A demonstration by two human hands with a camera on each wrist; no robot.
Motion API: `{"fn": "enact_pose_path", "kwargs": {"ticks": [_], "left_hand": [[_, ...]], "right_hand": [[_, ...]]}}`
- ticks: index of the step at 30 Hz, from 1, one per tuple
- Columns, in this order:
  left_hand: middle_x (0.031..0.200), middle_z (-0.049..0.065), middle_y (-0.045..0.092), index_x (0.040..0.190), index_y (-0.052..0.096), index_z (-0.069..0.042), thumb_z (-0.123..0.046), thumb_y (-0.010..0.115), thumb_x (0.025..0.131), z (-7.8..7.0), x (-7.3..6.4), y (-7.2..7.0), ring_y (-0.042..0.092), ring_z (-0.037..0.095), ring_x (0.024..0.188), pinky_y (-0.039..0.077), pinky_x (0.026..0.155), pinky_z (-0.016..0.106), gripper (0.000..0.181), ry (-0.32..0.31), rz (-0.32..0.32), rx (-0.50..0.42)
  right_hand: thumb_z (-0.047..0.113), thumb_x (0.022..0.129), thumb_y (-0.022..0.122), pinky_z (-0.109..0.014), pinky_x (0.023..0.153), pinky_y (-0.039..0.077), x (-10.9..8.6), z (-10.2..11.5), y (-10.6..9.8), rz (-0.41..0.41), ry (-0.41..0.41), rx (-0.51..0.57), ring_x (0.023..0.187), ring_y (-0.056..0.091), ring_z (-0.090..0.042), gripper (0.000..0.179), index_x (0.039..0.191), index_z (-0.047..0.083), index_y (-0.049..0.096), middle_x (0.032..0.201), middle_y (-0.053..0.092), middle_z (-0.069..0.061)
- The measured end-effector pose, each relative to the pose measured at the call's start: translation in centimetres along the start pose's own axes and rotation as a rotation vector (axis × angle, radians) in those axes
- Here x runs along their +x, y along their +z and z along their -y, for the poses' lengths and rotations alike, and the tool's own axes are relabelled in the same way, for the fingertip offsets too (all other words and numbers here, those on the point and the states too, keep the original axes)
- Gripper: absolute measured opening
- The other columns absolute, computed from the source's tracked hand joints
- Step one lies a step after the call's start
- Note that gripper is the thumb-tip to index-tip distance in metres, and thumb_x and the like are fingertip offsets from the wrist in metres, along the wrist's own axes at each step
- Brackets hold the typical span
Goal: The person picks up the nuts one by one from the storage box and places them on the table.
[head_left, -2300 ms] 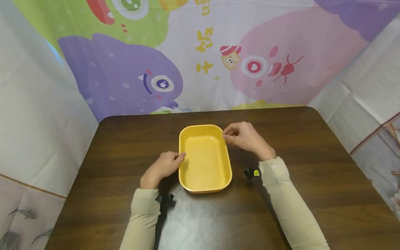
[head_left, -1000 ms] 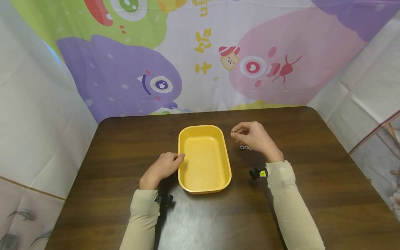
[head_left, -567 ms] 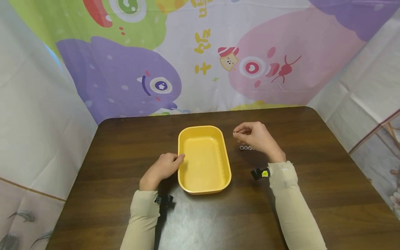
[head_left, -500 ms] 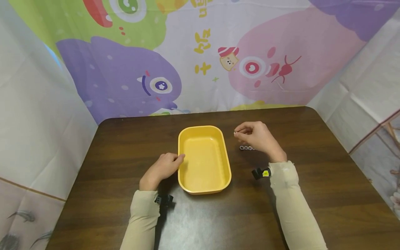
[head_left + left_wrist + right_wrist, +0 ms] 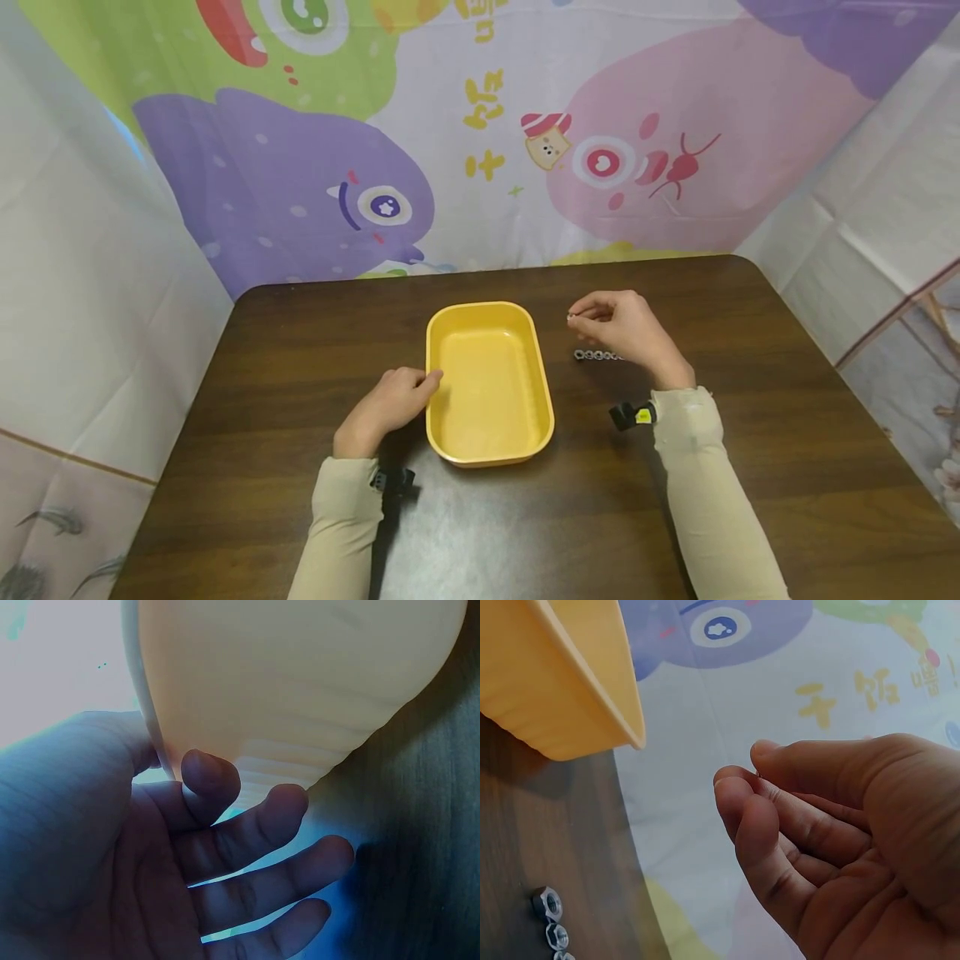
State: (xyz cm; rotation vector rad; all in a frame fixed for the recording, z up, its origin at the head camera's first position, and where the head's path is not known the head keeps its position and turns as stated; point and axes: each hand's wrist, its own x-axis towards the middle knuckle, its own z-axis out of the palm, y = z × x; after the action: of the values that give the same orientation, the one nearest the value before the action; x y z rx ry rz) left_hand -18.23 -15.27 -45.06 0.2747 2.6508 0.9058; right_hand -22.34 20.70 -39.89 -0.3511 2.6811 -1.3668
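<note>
A yellow rectangular tray (image 5: 491, 396) with rounded corners sits on the table, its floor bare. My left hand (image 5: 392, 402) grips its left wall, thumb over the rim and index finger curled against the outside; the other fingers spread below in the left wrist view. Right of the tray, my right hand (image 5: 622, 327) is raised above the table, thumb and index fingertips pinched together. A tiny pale spot shows at those fingertips in the head view; its kind is too small to tell. Several metal hex nuts (image 5: 549, 904) lie in a row beneath the right hand, which partly hides them.
The dark wooden table (image 5: 480, 533) runs up to a cartoon-printed cloth (image 5: 495, 225) behind it. Pale cloths (image 5: 90, 250) hang at both sides. Small black cameras (image 5: 393, 481) are strapped at both wrists.
My right hand has drawn away from the tray's right rim, moving right with its fingertips still pinched. The row of hex nuts has come into view beneath it. My left hand keeps its place.
</note>
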Motion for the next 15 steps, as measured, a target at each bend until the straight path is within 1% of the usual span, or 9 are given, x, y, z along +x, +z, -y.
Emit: {"fn": "enact_pose_path", "kwargs": {"ticks": [4,6,8,12,15], "left_hand": [[0.066,0.001,0.042,0.073,0.056,-0.011,-0.041,0.043,0.107,0.03,0.07,-0.01,0.043,0.017,0.061,0.036,0.062,0.03,0.047,0.006,0.0,0.006],[0.066,0.001,0.043,0.073,0.057,-0.011,-0.041,0.043,0.107,0.03,0.06,-0.01,0.044,0.017,0.061,0.037,0.062,0.03,0.047,0.006,0.002,0.005],[0.066,0.001,0.043,0.074,0.058,-0.011,-0.041,0.043,0.107,0.04,0.06,-0.01,0.044,0.017,0.061,0.037,0.062,0.03,0.047,0.006,0.002,0.005],[0.067,0.002,0.043,0.075,0.059,-0.011,-0.041,0.044,0.107,0.02,0.01,-0.06,0.044,0.017,0.061,0.037,0.062,0.03,0.047,0.002,0.003,0.001],[0.067,0.002,0.044,0.075,0.059,-0.01,-0.041,0.043,0.107,0.01,0.01,-0.07,0.045,0.017,0.062,0.037,0.061,0.03,0.047,-0.002,0.005,-0.001]], "right_hand": [[0.023,0.098,0.072,-0.038,0.074,0.062,-0.13,-0.26,-0.17,-0.008,0.012,-0.01,0.088,0.075,-0.035,0.024,0.114,0.005,0.073,0.102,0.076,-0.014],[0.023,0.097,0.072,-0.034,0.072,0.061,-0.23,-0.43,-0.27,-0.012,0.017,-0.015,0.09,0.074,-0.037,0.023,0.112,0.006,0.073,0.101,0.076,-0.013],[0.022,0.097,0.072,-0.032,0.072,0.061,-0.32,-0.61,-0.38,-0.015,0.017,-0.019,0.09,0.074,-0.036,0.022,0.112,0.006,0.073,0.1,0.076,-0.013],[0.022,0.097,0.072,-0.032,0.072,0.061,-0.44,-0.82,-0.6,-0.022,0.015,-0.029,0.085,0.075,-0.029,0.021,0.111,0.007,0.073,0.1,0.076,-0.012],[0.023,0.097,0.072,-0.032,0.072,0.061,-0.52,-0.9,-0.76,-0.025,0.018,-0.034,0.085,0.075,-0.029,0.021,0.111,0.006,0.073,0.1,0.076,-0.014]]}}
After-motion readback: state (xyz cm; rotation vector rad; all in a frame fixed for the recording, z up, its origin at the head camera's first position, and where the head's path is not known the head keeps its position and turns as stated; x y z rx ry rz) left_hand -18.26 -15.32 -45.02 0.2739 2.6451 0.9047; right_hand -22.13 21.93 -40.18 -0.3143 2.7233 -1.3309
